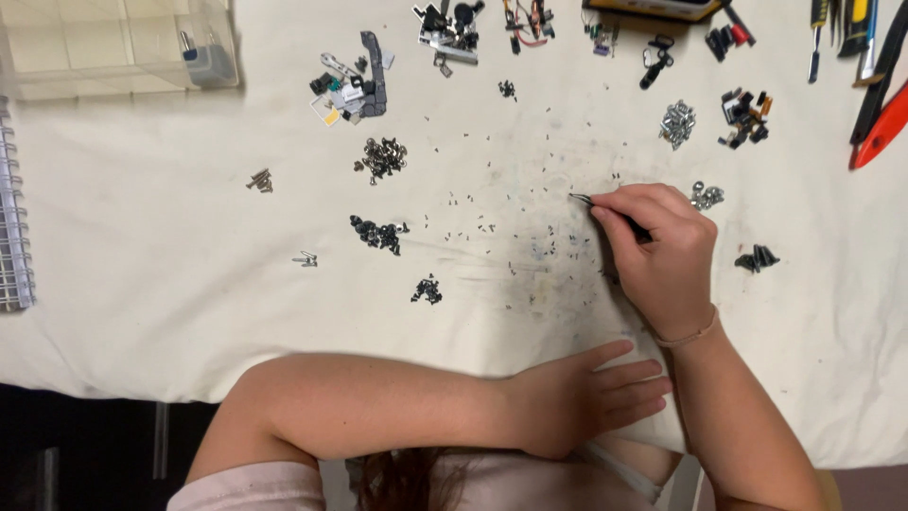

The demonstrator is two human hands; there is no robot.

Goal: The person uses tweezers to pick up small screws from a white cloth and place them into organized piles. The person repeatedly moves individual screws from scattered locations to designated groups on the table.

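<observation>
- Our right hand (657,251) pinches thin tweezers (605,212) between thumb and fingertips; the long axis runs from the hand up and to the left, with the tips just above the cloth.
- The tips sit at the right edge of a loose scatter of tiny screws (515,227), which spreads leftward from the hand.
- Our left hand (586,397) lies flat on the near edge of the table (142,284), fingers together and pointing right, holding nothing; the right hand is the nearer one to the screws.
- Farther left lie small dark piles of screws (378,233); to the right are a silver pile (707,196) and a black pile (757,257).
- Along the far edge: small parts, a clear box (113,47), and hand tools (875,66).
</observation>
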